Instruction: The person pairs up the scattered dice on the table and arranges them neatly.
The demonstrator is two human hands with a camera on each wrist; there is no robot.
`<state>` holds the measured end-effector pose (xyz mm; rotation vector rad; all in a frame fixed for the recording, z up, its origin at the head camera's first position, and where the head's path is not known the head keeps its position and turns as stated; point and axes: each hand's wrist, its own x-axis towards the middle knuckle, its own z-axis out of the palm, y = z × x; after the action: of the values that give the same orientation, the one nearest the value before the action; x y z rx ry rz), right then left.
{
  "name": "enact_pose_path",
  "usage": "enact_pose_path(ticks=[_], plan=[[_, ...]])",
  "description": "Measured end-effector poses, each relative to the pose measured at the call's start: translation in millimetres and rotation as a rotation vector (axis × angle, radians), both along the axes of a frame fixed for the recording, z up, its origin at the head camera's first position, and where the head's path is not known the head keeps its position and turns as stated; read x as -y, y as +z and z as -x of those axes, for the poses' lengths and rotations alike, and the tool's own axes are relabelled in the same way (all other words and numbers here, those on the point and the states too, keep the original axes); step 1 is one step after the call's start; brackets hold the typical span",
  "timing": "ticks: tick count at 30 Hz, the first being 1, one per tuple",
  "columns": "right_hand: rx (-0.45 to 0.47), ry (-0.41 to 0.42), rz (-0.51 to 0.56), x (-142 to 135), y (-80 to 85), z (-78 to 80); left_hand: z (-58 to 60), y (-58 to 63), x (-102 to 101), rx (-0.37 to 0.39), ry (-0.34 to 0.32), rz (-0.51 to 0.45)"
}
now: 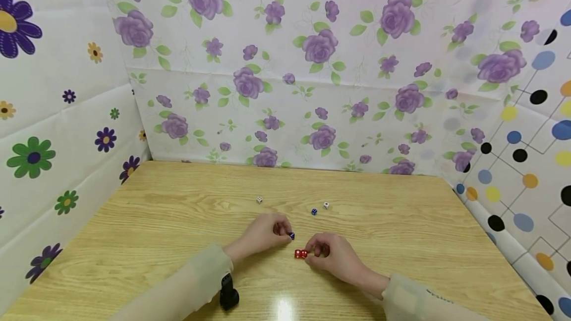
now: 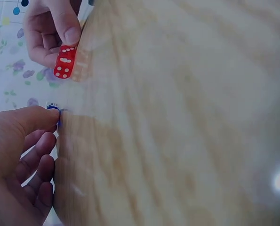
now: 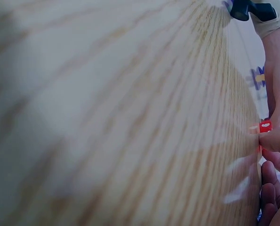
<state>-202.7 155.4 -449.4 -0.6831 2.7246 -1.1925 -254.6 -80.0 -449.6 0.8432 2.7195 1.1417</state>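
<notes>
Around the middle of the wood-grain table [image 1: 178, 212], your two hands faced each other, near but apart, each with a die at its fingertips. Your left hand [image 1: 265, 231] pinched a blue die [image 1: 292, 236] between thumb and forefinger; in the left wrist view the thumb covered most of it (only bits of blue peeked out). Your right hand [image 1: 334, 257] pinched the nearer end of two red dice [image 1: 301, 253], which sat side by side and seemed to touch. Their reflection met them at the tabletop, so they appeared to rest on it. You probably used a fingertip hold because cubes this small gave a palm nothing to close round, and because it left most of the red faces uncovered. The two reds looked lined up, so your right fingers likely steadied the row from its end.

Beyond your hands lay a second blue die [image 1: 314, 211], just beside a white die [image 1: 326, 205], with another white die [image 1: 259, 200] well apart to the left. Neither hand touched those three; their spread perhaps gave your fingers room around the red pair.
</notes>
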Motion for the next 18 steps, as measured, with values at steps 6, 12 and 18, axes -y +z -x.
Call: enact_pose_path(ticks=[6,12,18], plan=[[0.001,-0.003,-0.004,0.3,0.2,0.2,-4.1,1.7,-4.8,0.004,-0.010,-0.010],[-0.003,-0.002,-0.002,0.4,0.7,0.2,-7.0,4.4,-7.2,-0.006,-0.013,0.000],[-0.006,0.000,-0.006,0.2,-0.9,0.9,-7.1,4.2,-7.4,-0.021,-0.027,0.010]])
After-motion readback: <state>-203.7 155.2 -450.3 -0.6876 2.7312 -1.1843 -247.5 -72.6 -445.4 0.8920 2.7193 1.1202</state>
